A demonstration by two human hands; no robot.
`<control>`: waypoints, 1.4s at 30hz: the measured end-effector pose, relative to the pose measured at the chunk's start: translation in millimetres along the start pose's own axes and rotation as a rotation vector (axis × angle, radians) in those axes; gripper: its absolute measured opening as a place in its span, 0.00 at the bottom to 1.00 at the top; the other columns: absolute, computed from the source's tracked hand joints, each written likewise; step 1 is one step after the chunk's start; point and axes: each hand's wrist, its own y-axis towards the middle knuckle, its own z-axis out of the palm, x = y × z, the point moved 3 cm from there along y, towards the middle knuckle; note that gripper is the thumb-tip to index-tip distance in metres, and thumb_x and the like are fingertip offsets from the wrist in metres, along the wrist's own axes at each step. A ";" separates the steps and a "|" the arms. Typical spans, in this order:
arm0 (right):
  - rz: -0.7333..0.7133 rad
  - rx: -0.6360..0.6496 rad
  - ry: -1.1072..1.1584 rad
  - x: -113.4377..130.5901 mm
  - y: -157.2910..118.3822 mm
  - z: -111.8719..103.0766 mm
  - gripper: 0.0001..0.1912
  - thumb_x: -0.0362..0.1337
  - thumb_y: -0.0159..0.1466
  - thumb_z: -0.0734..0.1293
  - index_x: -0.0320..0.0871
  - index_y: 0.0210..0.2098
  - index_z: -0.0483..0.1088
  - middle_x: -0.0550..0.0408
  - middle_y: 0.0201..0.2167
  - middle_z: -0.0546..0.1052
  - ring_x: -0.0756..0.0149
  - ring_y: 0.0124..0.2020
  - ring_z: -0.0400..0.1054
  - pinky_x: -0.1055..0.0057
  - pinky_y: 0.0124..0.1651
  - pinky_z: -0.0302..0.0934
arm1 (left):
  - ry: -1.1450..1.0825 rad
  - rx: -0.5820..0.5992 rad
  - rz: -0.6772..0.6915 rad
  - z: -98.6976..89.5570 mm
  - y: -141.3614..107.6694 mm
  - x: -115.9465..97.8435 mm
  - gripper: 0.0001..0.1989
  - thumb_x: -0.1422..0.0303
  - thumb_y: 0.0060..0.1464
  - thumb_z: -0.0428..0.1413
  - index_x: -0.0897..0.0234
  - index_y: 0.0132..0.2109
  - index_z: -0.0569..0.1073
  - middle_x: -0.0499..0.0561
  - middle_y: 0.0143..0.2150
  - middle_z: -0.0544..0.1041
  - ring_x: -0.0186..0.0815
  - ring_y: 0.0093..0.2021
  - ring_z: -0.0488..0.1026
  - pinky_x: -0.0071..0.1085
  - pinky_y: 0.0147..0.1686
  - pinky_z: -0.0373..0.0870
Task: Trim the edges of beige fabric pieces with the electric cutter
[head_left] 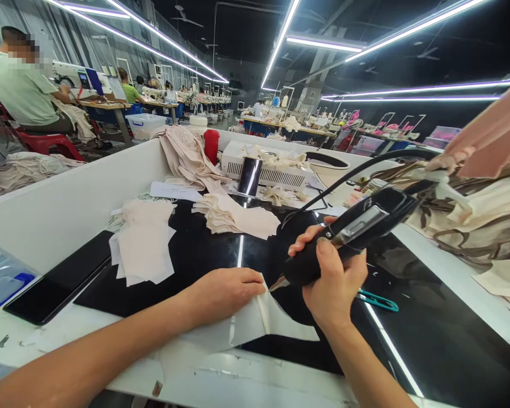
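My right hand (334,280) is wrapped round a black handheld tool (365,221) with a silver switch plate and a thick black cable. The tool's narrow metal tip points down-left at the edge of a white sheet (233,323). My left hand (225,294) presses on that sheet, fingers together at its upper edge, where a narrow cream strip (263,311) lies. Both hands are over a glossy black board (391,340). Teal snips (378,300) lie just right of my right wrist. Beyond my hands are two stacks of cream fabric pieces (144,241) (242,215).
A black flat slab (62,277) lies at left beside a clear blue-edged box (4,277). Behind stand a red cup (211,146), a dark cylinder (250,175) and a vented white machine (272,170). Fabric piles (471,221) fill the right. A person (21,85) sits far left.
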 end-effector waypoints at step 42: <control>0.013 0.011 0.015 10.0 -14.7 -9.6 0.16 0.42 0.64 0.76 0.48 0.48 0.71 0.62 0.32 0.76 0.69 0.27 0.70 0.69 0.31 0.70 | 0.010 -0.001 0.042 1.0 -3.7 -21.1 0.11 0.74 0.72 0.50 0.65 0.52 0.76 0.54 0.53 0.78 0.37 0.48 0.79 0.30 0.48 0.79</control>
